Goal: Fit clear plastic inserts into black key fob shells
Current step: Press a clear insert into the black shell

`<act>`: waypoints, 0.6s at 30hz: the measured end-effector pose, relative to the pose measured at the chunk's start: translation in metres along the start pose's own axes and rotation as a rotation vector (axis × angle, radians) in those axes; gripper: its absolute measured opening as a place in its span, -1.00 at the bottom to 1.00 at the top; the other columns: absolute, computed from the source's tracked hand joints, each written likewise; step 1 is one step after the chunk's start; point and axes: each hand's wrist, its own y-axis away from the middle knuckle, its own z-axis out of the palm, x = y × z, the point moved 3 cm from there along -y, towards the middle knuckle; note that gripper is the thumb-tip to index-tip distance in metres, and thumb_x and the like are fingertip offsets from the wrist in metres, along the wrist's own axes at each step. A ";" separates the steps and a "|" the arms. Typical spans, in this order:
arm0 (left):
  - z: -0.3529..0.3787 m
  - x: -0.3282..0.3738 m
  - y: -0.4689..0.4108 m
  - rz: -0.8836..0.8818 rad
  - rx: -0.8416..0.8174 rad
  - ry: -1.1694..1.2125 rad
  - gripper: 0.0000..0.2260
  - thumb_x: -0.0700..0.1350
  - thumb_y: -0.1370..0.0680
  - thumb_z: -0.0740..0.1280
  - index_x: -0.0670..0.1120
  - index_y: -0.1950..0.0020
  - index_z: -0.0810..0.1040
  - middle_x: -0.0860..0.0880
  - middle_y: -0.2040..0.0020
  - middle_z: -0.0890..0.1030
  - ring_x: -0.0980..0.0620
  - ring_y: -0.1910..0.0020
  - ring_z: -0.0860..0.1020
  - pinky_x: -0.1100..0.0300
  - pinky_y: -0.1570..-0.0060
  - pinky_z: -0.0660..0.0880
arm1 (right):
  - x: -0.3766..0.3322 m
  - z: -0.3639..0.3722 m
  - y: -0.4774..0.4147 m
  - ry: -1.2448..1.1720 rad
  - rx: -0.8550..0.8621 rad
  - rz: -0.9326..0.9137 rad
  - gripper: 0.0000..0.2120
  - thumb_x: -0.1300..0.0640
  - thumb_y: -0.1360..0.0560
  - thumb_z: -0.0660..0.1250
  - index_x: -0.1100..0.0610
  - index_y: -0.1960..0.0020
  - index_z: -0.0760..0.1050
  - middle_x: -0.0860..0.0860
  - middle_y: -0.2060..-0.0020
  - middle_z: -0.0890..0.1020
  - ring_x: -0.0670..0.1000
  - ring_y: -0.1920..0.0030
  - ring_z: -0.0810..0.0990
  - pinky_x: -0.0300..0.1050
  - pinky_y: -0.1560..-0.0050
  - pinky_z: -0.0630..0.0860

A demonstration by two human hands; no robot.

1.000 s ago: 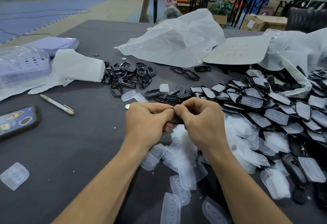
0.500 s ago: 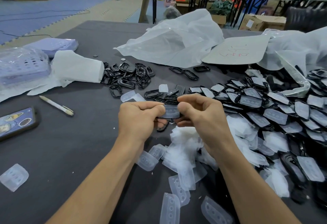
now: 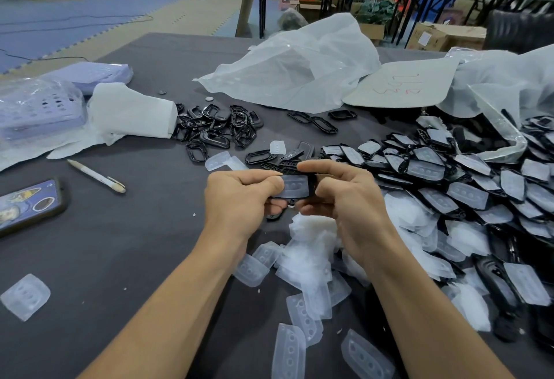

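Both hands hold one black key fob shell [image 3: 311, 182] above the grey table, with a clear plastic insert [image 3: 295, 186] lying in its face. My left hand [image 3: 239, 198] pinches the left end, thumb on the insert. My right hand [image 3: 341, 195] grips the right end, index finger across the top edge. Loose clear inserts [image 3: 308, 258] lie heaped just below the hands. Empty black shells [image 3: 218, 130] are piled behind the hands to the left. Several fitted shells [image 3: 455, 195] spread over the right side.
A phone [image 3: 30, 204] and a pen [image 3: 96, 176] lie at the left. A white paper roll [image 3: 132, 110] and a lilac basket in plastic [image 3: 36, 109] stand behind them. A crumpled plastic bag [image 3: 299, 67] and a cardboard sheet [image 3: 404, 82] lie at the back. One stray insert [image 3: 25, 296] sits near the left front.
The hands have drawn a little apart and tilted the shell up, so the clear insert now shows between the thumbs; a second ago the fingertips met and covered it.
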 end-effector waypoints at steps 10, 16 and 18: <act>0.001 -0.004 -0.004 -0.203 -0.105 0.126 -0.91 -0.33 -0.54 0.46 -0.17 0.04 0.71 -0.03 0.37 0.68 0.11 0.49 0.61 0.33 0.44 0.54 | -0.011 -0.005 0.003 0.496 0.030 -0.359 -0.54 0.36 -0.33 0.46 -0.15 -0.02 0.74 -0.22 0.00 0.74 -0.12 0.03 0.73 -0.21 0.04 0.65; 0.002 -0.005 -0.004 -0.289 -0.227 0.132 -0.86 -0.31 -0.54 0.41 -0.20 -0.05 0.72 -0.07 0.33 0.68 0.12 0.48 0.57 0.35 0.44 0.52 | -0.015 -0.004 0.006 0.556 0.001 -0.435 -0.57 0.42 -0.36 0.52 -0.13 0.12 0.75 -0.25 -0.10 0.71 -0.17 -0.14 0.67 -0.21 -0.16 0.58; 0.004 -0.005 -0.003 -0.294 -0.261 0.106 -0.88 -0.23 -0.58 0.38 -0.19 -0.05 0.71 -0.05 0.37 0.66 0.13 0.49 0.56 0.35 0.46 0.50 | -0.016 -0.005 0.005 0.531 0.031 -0.443 -0.63 0.41 -0.38 0.54 -0.08 0.14 0.76 -0.19 0.00 0.75 -0.14 -0.08 0.70 -0.16 -0.11 0.62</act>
